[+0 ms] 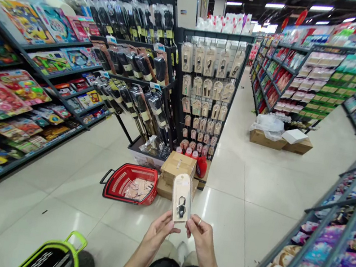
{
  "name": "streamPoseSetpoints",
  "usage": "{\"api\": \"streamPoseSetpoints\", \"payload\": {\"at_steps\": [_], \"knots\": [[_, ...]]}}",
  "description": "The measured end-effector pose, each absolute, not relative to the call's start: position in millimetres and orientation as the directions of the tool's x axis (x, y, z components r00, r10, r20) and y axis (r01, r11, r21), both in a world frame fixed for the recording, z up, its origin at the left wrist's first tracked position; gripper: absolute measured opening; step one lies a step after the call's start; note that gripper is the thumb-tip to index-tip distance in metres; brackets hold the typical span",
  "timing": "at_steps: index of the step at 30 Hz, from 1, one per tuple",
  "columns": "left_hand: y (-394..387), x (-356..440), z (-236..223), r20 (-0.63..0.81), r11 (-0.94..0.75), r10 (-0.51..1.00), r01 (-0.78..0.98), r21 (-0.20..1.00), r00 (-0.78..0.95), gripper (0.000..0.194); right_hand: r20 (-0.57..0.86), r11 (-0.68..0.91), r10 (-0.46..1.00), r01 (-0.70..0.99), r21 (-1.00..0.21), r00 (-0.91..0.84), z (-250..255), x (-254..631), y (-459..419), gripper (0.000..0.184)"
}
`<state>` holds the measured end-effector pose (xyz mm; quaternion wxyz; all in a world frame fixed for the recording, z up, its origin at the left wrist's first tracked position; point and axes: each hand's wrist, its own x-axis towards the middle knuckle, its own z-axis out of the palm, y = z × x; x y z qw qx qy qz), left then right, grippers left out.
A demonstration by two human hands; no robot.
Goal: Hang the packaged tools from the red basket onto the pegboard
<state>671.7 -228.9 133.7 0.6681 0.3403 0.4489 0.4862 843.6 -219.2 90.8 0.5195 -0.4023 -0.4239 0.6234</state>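
I hold a carded padlock pack [182, 197] upright in front of me, a small dark lock on a pale backing card. My left hand [159, 229] pinches its lower left edge. My right hand [201, 235], with a ring on one finger, pinches the lower right corner. Straight ahead stands a black wire display rack [242, 66] hung with rows of similar carded locks [206, 86]. A red shopping basket [111, 181] with more flat packs in it sits on the floor just beyond the pack, to the left.
Cardboard boxes [177, 166] and red bottles [201, 167] sit at the rack's foot. Toy shelves [17, 93] run along the left, stocked shelves [337, 242] along the right. More boxes [279, 139] lie in the aisle ahead. A green-handled bag [55, 256] is at my left.
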Motion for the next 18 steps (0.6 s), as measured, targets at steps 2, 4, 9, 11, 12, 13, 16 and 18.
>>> {"api": "streamPoseSetpoints", "payload": {"at_steps": [2, 4, 9, 11, 12, 13, 16, 18], "knots": [[-226.4, 674.2, 134.3, -0.269, 0.291, 0.957, -0.333, 0.897, 0.113, 0.052, -0.051, -0.089, 0.989, -0.287, -0.954, -0.136, 96.1, 846.8, -220.0, 0.036], [-224.8, 674.6, 132.6, -0.276, 0.288, 0.957, -0.321, 0.902, 0.085, 0.050, -0.064, -0.102, 0.988, -0.287, -0.953, -0.141, 96.0, 847.6, -220.9, 0.034], [-226.3, 669.6, 125.6, -0.281, 0.294, 0.956, -0.272, 0.916, 0.088, 0.045, -0.142, -0.177, 0.982, -0.331, -0.927, -0.128, 80.0, 843.3, -224.1, 0.039], [-227.7, 667.4, 124.7, -0.287, 0.301, 0.954, -0.239, 0.923, 0.091, 0.045, -0.160, -0.192, 0.980, -0.336, -0.922, -0.120, 73.7, 841.2, -224.6, 0.042], [-228.2, 666.5, 124.5, -0.292, 0.305, 0.952, -0.221, 0.926, 0.091, 0.045, -0.162, -0.194, 0.979, -0.335, -0.922, -0.121, 71.3, 840.4, -224.6, 0.043], [-228.4, 665.7, 124.2, -0.295, 0.308, 0.951, -0.205, 0.929, 0.092, 0.046, -0.161, -0.194, 0.979, -0.332, -0.923, -0.122, 69.5, 839.7, -224.4, 0.042], [-228.0, 664.4, 120.7, -0.287, 0.300, 0.953, -0.175, 0.938, 0.099, 0.048, -0.144, -0.181, 0.980, -0.322, -0.929, -0.135, 67.6, 839.0, -224.1, 0.039], [-227.3, 663.7, 115.5, -0.280, 0.294, 0.954, -0.171, 0.940, 0.105, 0.050, -0.135, -0.177, 0.979, -0.314, -0.933, -0.151, 68.4, 838.6, -224.2, 0.038]]}}
